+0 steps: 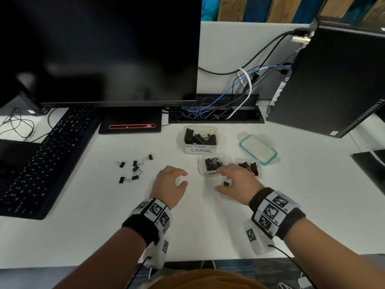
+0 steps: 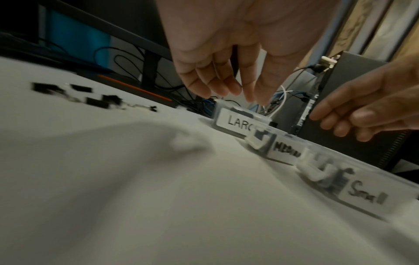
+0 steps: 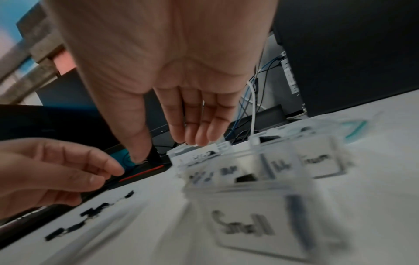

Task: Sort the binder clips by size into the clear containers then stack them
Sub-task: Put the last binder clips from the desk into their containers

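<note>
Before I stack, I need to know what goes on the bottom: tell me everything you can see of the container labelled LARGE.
The LARGE container is a clear, plastic-looking, open-topped tub with rounded corners and a white label handwritten "LARGE" on its near wall. It stands upright on the white desk, farthest from the person, behind the medium container. Big black binder clips with silver handles lie piled inside. Neither hand touches it.

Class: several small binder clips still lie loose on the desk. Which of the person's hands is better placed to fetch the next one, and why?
Probably the left hand: it hangs empty, nearer the loose small clips on its side. The right hand is over the Small container, farther away.
</note>
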